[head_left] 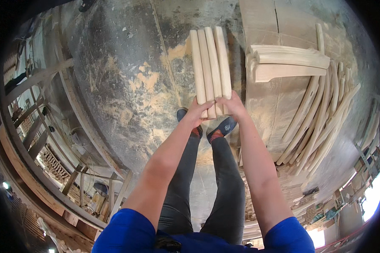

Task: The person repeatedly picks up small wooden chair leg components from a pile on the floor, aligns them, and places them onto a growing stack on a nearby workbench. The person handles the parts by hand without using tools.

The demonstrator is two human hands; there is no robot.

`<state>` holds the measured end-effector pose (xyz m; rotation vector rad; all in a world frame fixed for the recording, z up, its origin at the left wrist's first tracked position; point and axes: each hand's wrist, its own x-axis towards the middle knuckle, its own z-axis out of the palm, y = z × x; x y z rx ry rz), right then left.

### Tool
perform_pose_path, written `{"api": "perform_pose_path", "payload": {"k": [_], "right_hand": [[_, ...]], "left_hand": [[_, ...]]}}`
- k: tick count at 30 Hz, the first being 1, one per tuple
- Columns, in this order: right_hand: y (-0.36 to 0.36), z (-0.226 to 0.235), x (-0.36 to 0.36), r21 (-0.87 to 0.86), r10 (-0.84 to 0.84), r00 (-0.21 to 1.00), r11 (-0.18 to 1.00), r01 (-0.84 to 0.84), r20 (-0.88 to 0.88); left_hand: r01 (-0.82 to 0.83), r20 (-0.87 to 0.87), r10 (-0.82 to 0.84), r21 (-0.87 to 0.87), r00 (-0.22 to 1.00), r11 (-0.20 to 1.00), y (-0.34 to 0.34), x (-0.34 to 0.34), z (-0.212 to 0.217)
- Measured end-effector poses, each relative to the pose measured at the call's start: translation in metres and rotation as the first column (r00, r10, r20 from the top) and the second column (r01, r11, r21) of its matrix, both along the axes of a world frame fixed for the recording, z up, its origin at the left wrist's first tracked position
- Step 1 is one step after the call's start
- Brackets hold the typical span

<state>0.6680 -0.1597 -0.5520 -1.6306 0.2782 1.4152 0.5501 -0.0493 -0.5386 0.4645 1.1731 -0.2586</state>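
A bundle of several pale, rounded wooden bars point(211, 65) lies side by side between my hands, held out in front of me above the floor. My left hand point(194, 111) grips the near end of the bundle from the left, its thumb over the top. From the right, my right hand point(233, 105) clasps the same end, thumb also on top. The fingers underneath are mostly hidden by the wood. The bars point away from me, their far ends unsupported by my hands.
To the right, a stack of shaped wooden pieces point(289, 59) rests on a pale board point(261, 109). Beside it lies a loose pile of long curved sticks point(321, 122). A wooden frame point(82, 105) stands at the left. Sawdust patches mark the concrete floor point(114, 50).
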Motion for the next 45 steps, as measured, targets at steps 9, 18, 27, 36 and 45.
{"api": "perform_pose_path", "payload": {"k": [9, 18, 27, 36, 45], "right_hand": [[0.01, 0.035, -0.011, 0.091, -0.038, 0.935, 0.996, 0.006, 0.353], [0.032, 0.013, 0.016, -0.047, -0.047, 0.996, 0.998, 0.051, 0.077], [0.026, 0.042, 0.01, 0.099, -0.059, 0.904, 0.995, 0.018, 0.424], [0.041, 0.044, 0.014, 0.057, -0.171, 0.964, 0.981, 0.187, -0.205], [-0.018, 0.153, -0.038, 0.02, -0.09, 0.863, 0.993, 0.115, -0.497]], "left_hand": [[0.022, 0.157, -0.101, 0.438, 0.982, 0.899, 0.0, -0.006, 0.021], [0.036, 0.098, -0.039, 0.026, 0.994, 0.999, 0.028, 0.03, 0.001], [-0.058, 0.188, 0.005, 0.278, 0.982, 0.959, 0.009, 0.029, 0.017], [0.03, -0.058, -0.031, -0.016, 0.998, 0.999, 0.032, 0.023, 0.028], [-0.116, -0.049, 0.114, -0.054, 0.992, 0.992, -0.017, -0.047, 0.16]]}}
